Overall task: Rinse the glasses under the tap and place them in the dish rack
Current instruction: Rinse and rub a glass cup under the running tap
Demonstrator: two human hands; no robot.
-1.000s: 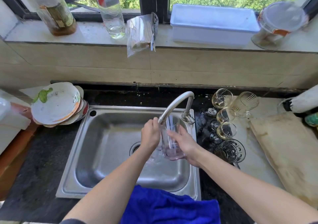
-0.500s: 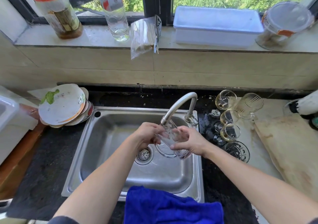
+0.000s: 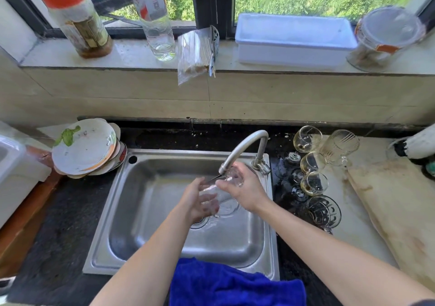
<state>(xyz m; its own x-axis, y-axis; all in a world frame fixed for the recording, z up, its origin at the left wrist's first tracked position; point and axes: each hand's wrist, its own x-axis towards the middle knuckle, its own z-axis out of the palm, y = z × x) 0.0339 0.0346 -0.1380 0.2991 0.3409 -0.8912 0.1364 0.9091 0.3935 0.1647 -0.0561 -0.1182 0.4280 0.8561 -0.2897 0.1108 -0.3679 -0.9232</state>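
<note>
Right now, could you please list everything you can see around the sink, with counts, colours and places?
Sink: one, steel, centre.
Tap: one, grey, spout over the basin.
Held glass: one, clear, tilted under the spout.
Waiting glasses: about five, clear, counter right of the sink.
Plates: one stack, white, left of the sink.
Cloth: one, blue, front rim.
Board: one, pale, stained, far right.
Bottles: two, windowsill left.
Bag of sticks: one, clear, sill centre.
Tray: one, white, sill.
Jar: one, clear, sill right.
Hands: left and right, both on the glass.
</note>
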